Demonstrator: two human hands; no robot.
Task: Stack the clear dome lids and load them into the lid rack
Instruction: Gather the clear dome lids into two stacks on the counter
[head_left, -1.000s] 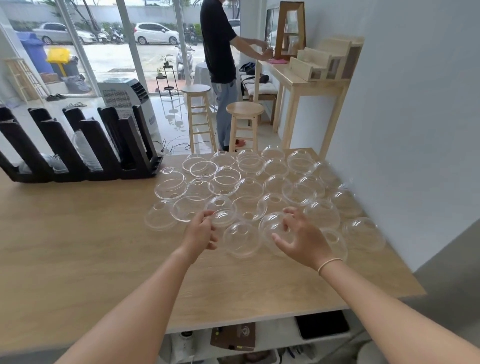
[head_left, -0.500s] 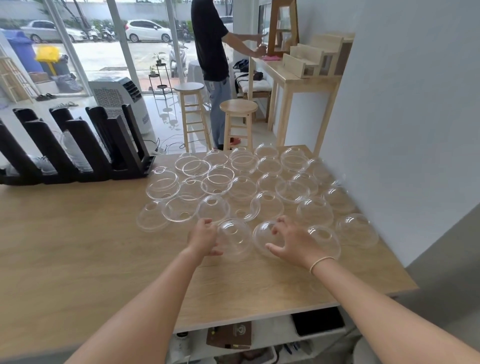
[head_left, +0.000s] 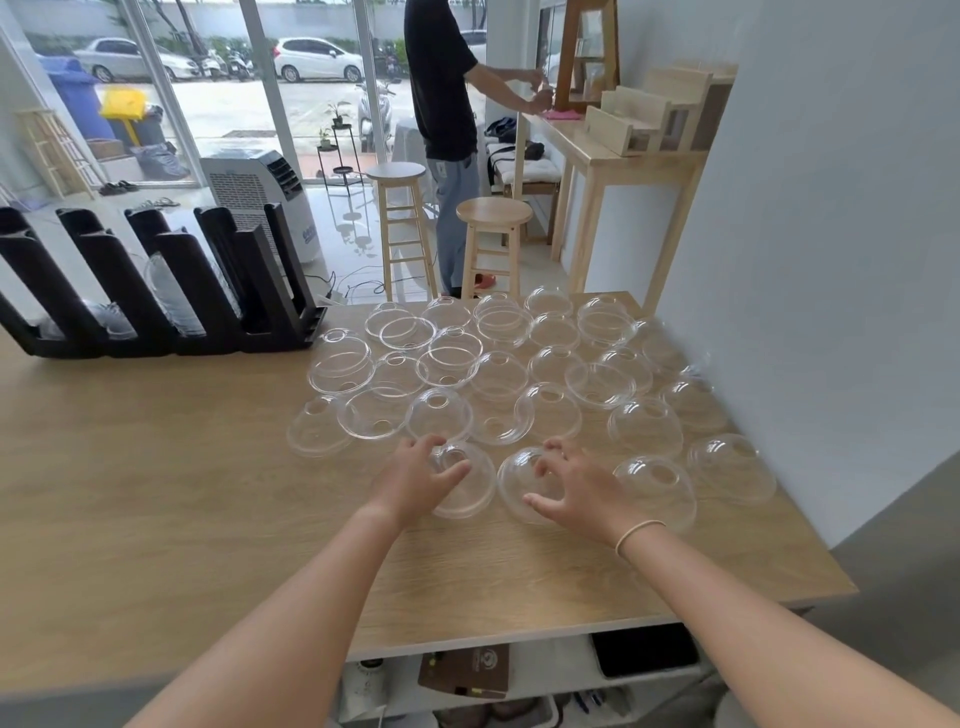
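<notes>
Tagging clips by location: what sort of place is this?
Probably a cafe or drinks shop: clear dome lids spread over a wooden counter, a black lid rack, and bar stools by a street-facing window.

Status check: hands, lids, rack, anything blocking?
Left hand grips near dome lid; right hand grips the lid beside it. Loose lids cover the table. Lid rack far left, path unobstructed.

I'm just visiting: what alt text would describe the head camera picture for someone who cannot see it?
Two bare hands, left hand and right hand, each grip a clear dome lid on a wooden table covered with many more lids. A black lid rack stands at the table's far left.
</notes>
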